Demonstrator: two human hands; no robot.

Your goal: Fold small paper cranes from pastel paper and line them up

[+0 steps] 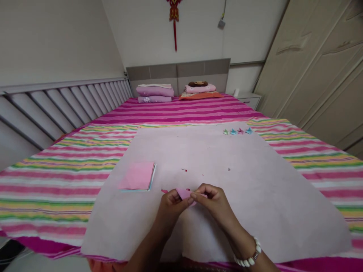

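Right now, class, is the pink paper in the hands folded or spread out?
Folded. The held pink paper shows a small, pointed shape, while the paper stack lies flat and square.

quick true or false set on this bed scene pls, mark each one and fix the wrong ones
1. The left hand and the right hand both hold the folded pink paper. True.
2. The right wrist is bare. False: it wears a bracelet.
3. A stack of square paper lies on the pale sheet, left of both hands. True.
4. The top of that stack is green. False: it is pink.
5. Only three items stand near the pale sheet's far right corner. False: there are four small folded paper figures there.
6. A red ornament hangs higher than the headboard. True.
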